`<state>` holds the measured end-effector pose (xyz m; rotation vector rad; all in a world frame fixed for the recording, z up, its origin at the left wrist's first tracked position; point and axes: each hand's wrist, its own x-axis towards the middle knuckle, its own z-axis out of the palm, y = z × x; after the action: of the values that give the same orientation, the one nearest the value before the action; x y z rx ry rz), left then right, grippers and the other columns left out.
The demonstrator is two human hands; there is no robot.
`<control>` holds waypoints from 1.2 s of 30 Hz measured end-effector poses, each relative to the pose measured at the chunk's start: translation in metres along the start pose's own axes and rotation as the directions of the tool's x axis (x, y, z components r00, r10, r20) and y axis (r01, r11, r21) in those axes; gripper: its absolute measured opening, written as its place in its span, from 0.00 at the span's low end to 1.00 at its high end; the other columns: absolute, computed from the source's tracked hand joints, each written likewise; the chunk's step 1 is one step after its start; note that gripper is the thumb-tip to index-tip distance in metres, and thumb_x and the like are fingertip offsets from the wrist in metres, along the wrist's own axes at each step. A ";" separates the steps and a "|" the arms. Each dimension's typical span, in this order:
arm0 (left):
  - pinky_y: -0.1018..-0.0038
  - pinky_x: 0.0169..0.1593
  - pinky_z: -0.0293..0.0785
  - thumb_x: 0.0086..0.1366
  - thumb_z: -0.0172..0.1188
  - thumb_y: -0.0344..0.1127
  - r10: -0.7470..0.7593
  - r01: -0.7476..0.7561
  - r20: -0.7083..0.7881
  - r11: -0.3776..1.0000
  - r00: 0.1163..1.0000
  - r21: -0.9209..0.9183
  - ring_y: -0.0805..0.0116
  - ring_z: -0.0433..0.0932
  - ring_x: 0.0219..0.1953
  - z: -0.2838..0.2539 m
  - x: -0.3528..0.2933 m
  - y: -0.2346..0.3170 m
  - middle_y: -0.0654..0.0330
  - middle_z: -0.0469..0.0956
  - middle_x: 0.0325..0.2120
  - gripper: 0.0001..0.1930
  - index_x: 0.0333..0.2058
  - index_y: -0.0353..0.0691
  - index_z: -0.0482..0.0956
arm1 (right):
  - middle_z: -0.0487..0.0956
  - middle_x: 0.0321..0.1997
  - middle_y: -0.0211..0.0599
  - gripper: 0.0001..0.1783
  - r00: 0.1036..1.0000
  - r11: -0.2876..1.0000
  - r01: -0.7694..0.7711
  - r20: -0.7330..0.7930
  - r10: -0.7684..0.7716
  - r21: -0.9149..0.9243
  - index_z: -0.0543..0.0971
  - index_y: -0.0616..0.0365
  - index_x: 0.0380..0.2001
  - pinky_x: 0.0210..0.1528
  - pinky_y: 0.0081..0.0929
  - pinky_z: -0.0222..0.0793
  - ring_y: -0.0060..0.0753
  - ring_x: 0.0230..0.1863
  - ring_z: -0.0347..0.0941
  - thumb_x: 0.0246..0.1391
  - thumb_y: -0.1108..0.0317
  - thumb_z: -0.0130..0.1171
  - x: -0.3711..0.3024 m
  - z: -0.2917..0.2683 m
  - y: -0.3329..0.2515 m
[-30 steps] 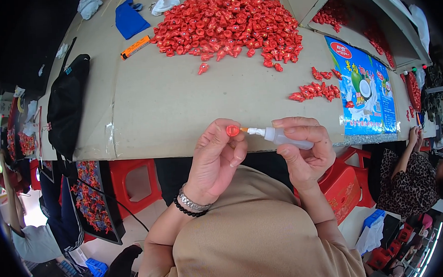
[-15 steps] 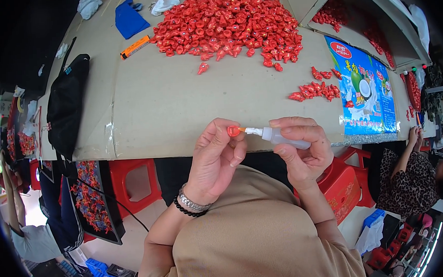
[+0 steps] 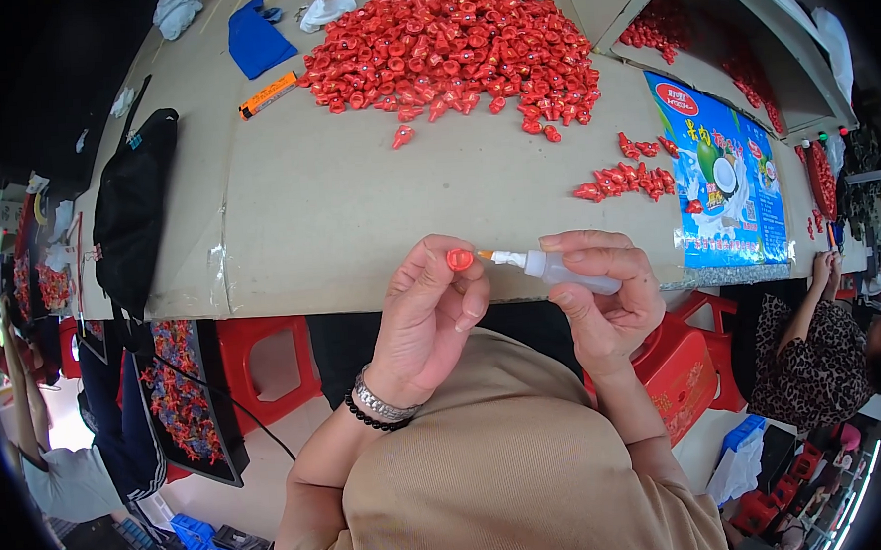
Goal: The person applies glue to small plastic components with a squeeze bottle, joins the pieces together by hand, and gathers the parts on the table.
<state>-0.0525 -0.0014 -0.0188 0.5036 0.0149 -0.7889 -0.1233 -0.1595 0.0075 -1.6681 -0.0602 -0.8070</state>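
Between the thumb and fingers of my left hand (image 3: 431, 315) is a small red plastic piece (image 3: 461, 260), its round open end turned up. My right hand (image 3: 609, 296) grips a translucent squeeze bottle (image 3: 572, 272) lying sideways, its thin orange-tipped nozzle (image 3: 491, 256) pointing left at the red piece. A small gap shows between nozzle tip and piece. Both hands are over the near edge of the table. Beyond them lies a large heap of similar red pieces (image 3: 459, 50), and a smaller group (image 3: 625, 180) sits to the right.
On the grey table (image 3: 357, 200) are a black bag (image 3: 138, 211) at left, a blue cloth (image 3: 259, 40), an orange stick-shaped box (image 3: 268, 95) and a blue printed sheet (image 3: 719, 171). An open box (image 3: 737, 40) stands at far right. Another person (image 3: 808, 355) sits at right.
The nozzle tip has drawn back slightly to the right, away from the red piece. My left hand has tilted the piece a little, showing its open end more.
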 end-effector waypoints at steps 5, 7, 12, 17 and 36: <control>0.81 0.24 0.61 0.67 0.51 0.43 -0.001 0.001 -0.022 1.000 1.000 -0.007 0.74 0.65 0.21 0.001 0.000 0.000 0.61 0.76 0.28 0.12 0.38 0.40 0.73 | 0.79 0.39 0.49 0.13 1.000 1.000 0.005 0.002 -0.005 -0.005 0.75 0.64 0.36 0.38 0.23 0.73 0.32 0.39 0.77 0.45 0.77 0.66 0.000 -0.001 0.000; 0.82 0.24 0.61 0.68 0.51 0.43 0.005 -0.005 -0.003 1.000 1.000 -0.009 0.75 0.65 0.21 0.000 0.000 0.000 0.61 0.77 0.28 0.12 0.38 0.40 0.74 | 0.79 0.39 0.49 0.13 1.000 1.000 0.014 -0.007 -0.014 0.002 0.75 0.64 0.35 0.38 0.23 0.73 0.32 0.39 0.77 0.45 0.77 0.66 0.000 -0.001 0.001; 0.82 0.24 0.61 0.69 0.49 0.44 -0.009 0.009 0.005 0.998 1.000 -0.064 0.75 0.64 0.21 -0.001 0.001 -0.001 0.62 0.77 0.28 0.13 0.38 0.40 0.74 | 0.79 0.39 0.49 0.13 1.000 0.999 0.001 -0.018 0.000 0.032 0.76 0.64 0.35 0.38 0.23 0.73 0.32 0.38 0.77 0.45 0.77 0.66 0.000 -0.002 0.001; 0.82 0.24 0.61 0.70 0.47 0.44 0.003 -0.002 0.023 0.996 1.000 -0.085 0.75 0.63 0.21 0.000 0.002 0.000 0.62 0.77 0.28 0.14 0.39 0.39 0.74 | 0.79 0.39 0.49 0.13 1.000 0.999 -0.019 -0.006 0.019 0.030 0.76 0.64 0.35 0.38 0.23 0.73 0.32 0.38 0.77 0.45 0.77 0.66 -0.002 -0.002 0.001; 0.82 0.24 0.59 0.70 0.46 0.45 -0.004 0.004 -0.009 1.000 1.000 -0.028 0.75 0.61 0.19 0.000 0.001 -0.001 0.60 0.73 0.20 0.15 0.36 0.40 0.74 | 0.79 0.39 0.48 0.13 1.000 0.999 0.000 -0.011 0.000 0.040 0.76 0.64 0.35 0.38 0.23 0.72 0.32 0.38 0.77 0.44 0.77 0.66 -0.002 -0.001 0.002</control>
<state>-0.0519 -0.0028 -0.0188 0.4806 0.0351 -0.7892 -0.1242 -0.1603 0.0052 -1.6257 -0.0686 -0.8098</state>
